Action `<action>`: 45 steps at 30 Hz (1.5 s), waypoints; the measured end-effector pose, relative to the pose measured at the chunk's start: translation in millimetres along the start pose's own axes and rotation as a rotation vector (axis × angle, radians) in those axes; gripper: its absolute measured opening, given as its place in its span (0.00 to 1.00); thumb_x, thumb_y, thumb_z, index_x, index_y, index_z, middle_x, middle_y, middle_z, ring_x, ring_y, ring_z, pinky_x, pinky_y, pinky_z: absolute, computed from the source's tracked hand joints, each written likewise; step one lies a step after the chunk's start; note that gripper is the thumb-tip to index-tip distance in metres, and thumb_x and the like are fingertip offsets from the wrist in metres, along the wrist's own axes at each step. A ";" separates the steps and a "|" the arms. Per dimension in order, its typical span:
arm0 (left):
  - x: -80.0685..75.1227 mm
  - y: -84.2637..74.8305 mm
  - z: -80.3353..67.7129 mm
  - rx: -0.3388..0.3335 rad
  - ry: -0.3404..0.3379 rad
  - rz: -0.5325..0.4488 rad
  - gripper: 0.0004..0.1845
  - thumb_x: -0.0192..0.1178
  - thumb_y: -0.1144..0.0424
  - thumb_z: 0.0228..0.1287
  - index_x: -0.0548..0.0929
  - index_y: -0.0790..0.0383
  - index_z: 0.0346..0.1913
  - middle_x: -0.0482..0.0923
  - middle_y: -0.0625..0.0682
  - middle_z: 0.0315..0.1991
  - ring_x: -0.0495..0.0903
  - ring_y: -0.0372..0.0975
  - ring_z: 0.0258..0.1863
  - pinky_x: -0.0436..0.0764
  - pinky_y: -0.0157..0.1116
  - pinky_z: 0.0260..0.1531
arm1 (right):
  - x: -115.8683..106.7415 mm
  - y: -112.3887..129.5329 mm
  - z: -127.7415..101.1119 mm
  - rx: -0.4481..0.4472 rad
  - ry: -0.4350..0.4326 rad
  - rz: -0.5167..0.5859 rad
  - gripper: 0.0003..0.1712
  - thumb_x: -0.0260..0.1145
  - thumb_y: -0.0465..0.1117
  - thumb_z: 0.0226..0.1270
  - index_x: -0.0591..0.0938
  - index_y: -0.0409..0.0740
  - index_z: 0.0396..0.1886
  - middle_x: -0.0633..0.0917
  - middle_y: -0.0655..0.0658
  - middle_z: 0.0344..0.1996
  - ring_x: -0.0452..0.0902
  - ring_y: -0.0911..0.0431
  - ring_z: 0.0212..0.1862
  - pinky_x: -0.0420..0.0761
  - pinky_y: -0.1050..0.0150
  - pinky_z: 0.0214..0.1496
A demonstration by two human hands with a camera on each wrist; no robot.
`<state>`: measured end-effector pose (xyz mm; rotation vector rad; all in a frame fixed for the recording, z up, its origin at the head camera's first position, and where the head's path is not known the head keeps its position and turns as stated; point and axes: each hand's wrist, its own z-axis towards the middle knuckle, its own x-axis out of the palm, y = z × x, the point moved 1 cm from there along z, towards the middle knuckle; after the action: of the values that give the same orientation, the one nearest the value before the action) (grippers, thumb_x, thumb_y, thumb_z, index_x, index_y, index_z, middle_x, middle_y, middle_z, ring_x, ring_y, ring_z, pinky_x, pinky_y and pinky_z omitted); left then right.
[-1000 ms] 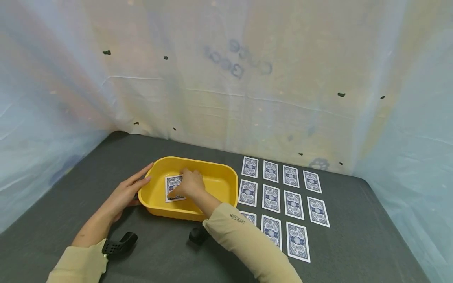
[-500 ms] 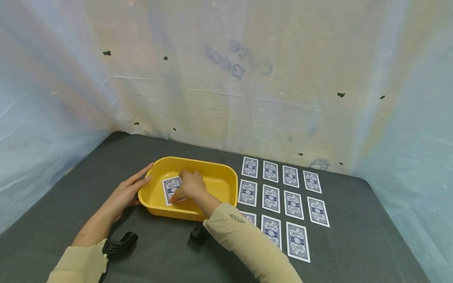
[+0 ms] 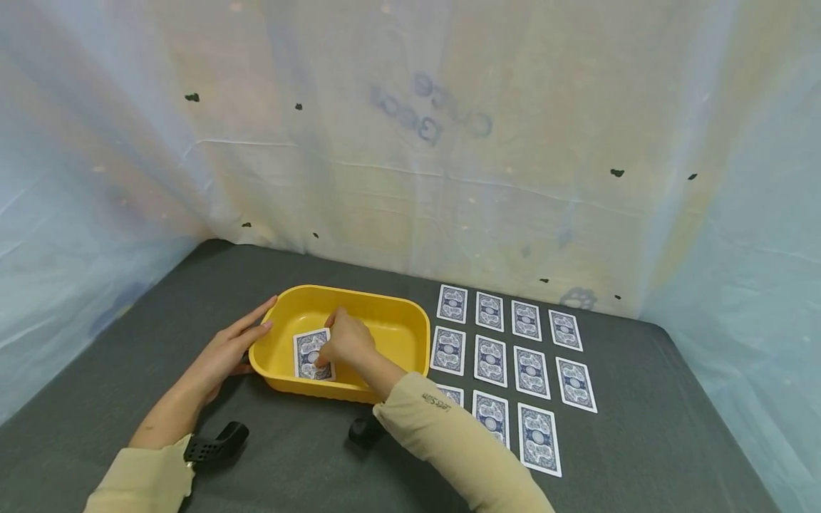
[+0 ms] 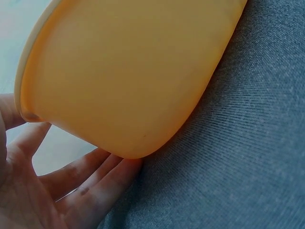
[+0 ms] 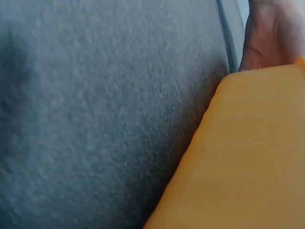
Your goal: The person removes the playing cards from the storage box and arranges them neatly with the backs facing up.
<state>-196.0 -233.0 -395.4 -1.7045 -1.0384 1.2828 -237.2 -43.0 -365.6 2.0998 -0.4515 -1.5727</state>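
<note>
A yellow plastic tub stands on the dark cloth. My left hand holds its left end, a fingertip and the thumb at the rim. In the left wrist view, other fingers of the left hand reach under the tub's end wall. Inside the tub, my right hand holds a playing card by its right part, thumb over its face and fingers at its far edge. The card lies back up, blue and white, near the tub's left end. The right wrist view shows only the tub's outer side, not the right hand's fingers.
Right of the tub, several face-down playing cards lie in rows; my right sleeve covers part of the nearest row. A black wrist strap is on the left wrist. Pale sheeting hangs behind the table.
The right hand has shifted the card toward the tub's near side and straightened it after a slight tilt. The left hand and the card rows have stayed in place.
</note>
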 end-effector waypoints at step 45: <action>-1.3 0.0 0.0 -0.002 0.028 -0.004 0.35 0.40 0.38 0.73 0.40 0.35 0.76 0.37 0.63 0.77 0.54 0.61 0.70 0.76 0.56 0.53 | -37.3 -48.9 -27.9 -0.055 0.005 0.622 0.25 0.71 0.27 0.54 0.74 0.40 0.52 0.76 0.44 0.26 0.76 0.55 0.20 0.83 0.64 0.27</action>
<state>-196.2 -234.1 -394.9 -1.7160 -1.0274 1.2523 -222.2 22.1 -356.4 1.6870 -0.9386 -1.1917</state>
